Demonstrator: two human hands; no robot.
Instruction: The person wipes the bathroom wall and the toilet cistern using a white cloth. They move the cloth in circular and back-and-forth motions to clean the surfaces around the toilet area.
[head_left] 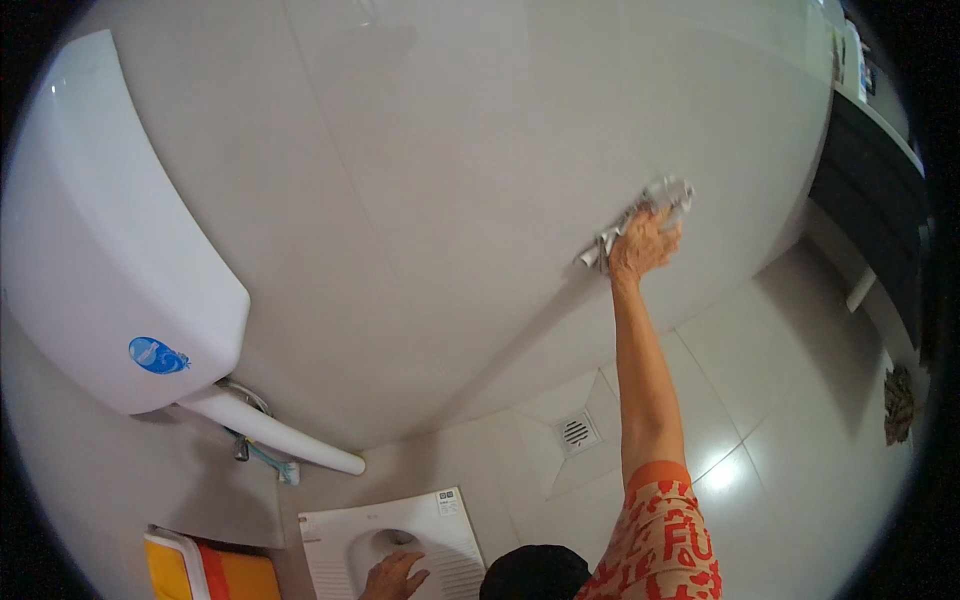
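My right arm reaches out to the pale tiled wall point(480, 180). There my right hand point(645, 245) holds a crumpled whitish-grey cloth point(672, 190) flat against the tiles. Folds of the cloth stick out past the fingers on both sides. Low in the view, my left hand point(395, 577) shows only in part, above the white squat toilet point(330, 545). Its thumb and fingers are apart, and no object shows in it.
A white cistern point(130, 230) hangs at left, with a white pipe point(275, 432) below it. A yellow-and-orange bin point(215, 570) stands lower left. The floor has a drain grate point(577, 433). At right are a dark cabinet point(870, 190) and a brown crumpled rag point(899, 405).
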